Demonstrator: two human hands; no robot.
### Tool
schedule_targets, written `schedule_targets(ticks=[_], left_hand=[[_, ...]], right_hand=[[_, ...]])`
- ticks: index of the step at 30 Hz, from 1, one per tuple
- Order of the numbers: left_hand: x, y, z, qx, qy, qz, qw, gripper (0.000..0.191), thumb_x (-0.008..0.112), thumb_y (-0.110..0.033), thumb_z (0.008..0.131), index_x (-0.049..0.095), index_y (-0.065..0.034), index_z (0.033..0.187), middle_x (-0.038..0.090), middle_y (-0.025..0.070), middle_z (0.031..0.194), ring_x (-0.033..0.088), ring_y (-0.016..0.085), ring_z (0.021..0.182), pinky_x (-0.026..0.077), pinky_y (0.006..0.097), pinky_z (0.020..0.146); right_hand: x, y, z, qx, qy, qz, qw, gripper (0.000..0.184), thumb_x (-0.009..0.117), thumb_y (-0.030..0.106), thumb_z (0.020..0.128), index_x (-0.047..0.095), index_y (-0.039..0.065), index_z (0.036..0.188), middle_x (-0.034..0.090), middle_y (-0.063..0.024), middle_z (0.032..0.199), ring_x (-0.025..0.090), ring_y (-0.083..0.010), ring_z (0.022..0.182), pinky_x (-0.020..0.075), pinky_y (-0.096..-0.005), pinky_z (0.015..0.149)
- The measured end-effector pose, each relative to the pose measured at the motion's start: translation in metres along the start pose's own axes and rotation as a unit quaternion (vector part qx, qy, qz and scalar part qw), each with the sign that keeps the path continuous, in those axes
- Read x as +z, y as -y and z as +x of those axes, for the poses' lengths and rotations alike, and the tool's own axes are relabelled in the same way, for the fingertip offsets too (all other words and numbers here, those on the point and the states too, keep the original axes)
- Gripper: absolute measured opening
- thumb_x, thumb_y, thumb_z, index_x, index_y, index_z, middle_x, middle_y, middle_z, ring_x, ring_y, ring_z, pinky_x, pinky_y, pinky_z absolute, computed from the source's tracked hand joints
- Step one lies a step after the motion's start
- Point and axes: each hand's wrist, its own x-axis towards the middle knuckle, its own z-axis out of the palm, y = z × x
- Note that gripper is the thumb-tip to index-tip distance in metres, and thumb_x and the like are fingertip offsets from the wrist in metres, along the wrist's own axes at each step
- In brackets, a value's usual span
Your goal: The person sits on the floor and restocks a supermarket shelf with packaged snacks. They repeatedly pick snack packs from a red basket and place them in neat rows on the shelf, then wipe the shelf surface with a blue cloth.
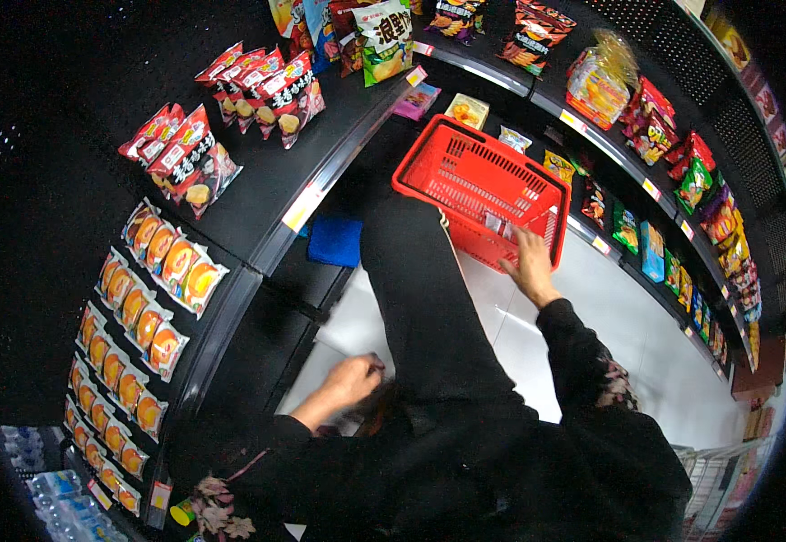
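Observation:
A red plastic shopping basket lies tilted in front of me, its open side facing up toward me. My right hand is at the basket's near right side, fingers spread; whether it touches the wall is unclear. Close to its fingertips a small pale packet shows in the basket. My left hand is low beside my dark-clothed leg, its fingers curled. What, if anything, lies in those fingers cannot be made out. Black sleeves cover both my arms.
Left, a black shelf holds rows of round packaged snacks and red snack bags. A curved shelf rail runs beside me. More bagged snacks line the right shelves. A blue item sits low by the left shelf. Wire rack lower right.

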Motion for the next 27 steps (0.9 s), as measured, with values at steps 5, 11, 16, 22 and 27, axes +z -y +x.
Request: schedule_targets(ticks=[5,11,16,22,27], left_hand=[[0.102,0.067,0.035,-0.080,-0.001,-0.073,0.994,0.033,0.062,-0.017,0.090,0.066,-0.0055,0.120,0.068,0.0201,0.117,0.066,0.036,0.108,0.051,0.0428,0.089],[0.142,0.075,0.045,-0.181,0.073,-0.142,0.971,0.033,0.062,-0.017,0.089,0.066,-0.0052,0.120,0.068,0.0197,0.116,0.066,0.035,0.107,0.052,0.0424,0.089],[0.144,0.059,0.046,-0.193,0.097,-0.174,0.961,0.033,0.062,-0.017,0.089,0.066,-0.0049,0.120,0.069,0.0195,0.116,0.066,0.034,0.107,0.052,0.0421,0.089],[0.150,0.059,0.026,-0.213,0.102,-0.232,0.944,0.033,0.062,-0.016,0.089,0.066,-0.0046,0.119,0.069,0.0191,0.115,0.066,0.034,0.106,0.052,0.0417,0.089],[0.144,0.044,0.029,-0.229,0.114,-0.282,0.925,0.032,0.062,-0.016,0.089,0.067,-0.0043,0.119,0.069,0.0189,0.115,0.066,0.033,0.106,0.052,0.0413,0.089]], right_hand=[[0.076,0.004,0.055,0.044,0.109,-0.015,0.993,0.072,0.081,0.034,0.076,0.051,0.000,0.131,0.063,-0.0225,0.115,0.062,-0.0413,0.104,0.0522,-0.0505,0.087],[0.124,-0.029,0.082,0.104,0.190,-0.048,0.975,0.044,0.069,0.047,0.085,0.068,0.003,0.089,0.071,-0.0215,0.084,0.071,-0.0396,0.083,0.0563,-0.0506,0.072],[0.156,-0.057,0.093,0.114,0.163,-0.070,0.978,0.042,0.069,0.047,0.086,0.069,0.005,0.090,0.071,-0.0202,0.084,0.070,-0.0396,0.082,0.0560,-0.0508,0.070],[0.157,-0.080,0.118,0.035,0.134,-0.049,0.989,0.049,0.063,0.050,0.090,0.069,0.001,0.091,0.068,-0.0246,0.078,0.068,-0.0418,0.072,0.0528,-0.0537,0.061],[0.154,-0.084,0.119,0.037,0.187,-0.080,0.978,0.034,0.057,0.044,0.095,0.067,0.015,0.107,0.068,-0.0192,0.076,0.066,-0.0413,0.066,0.0505,-0.0536,0.057]])
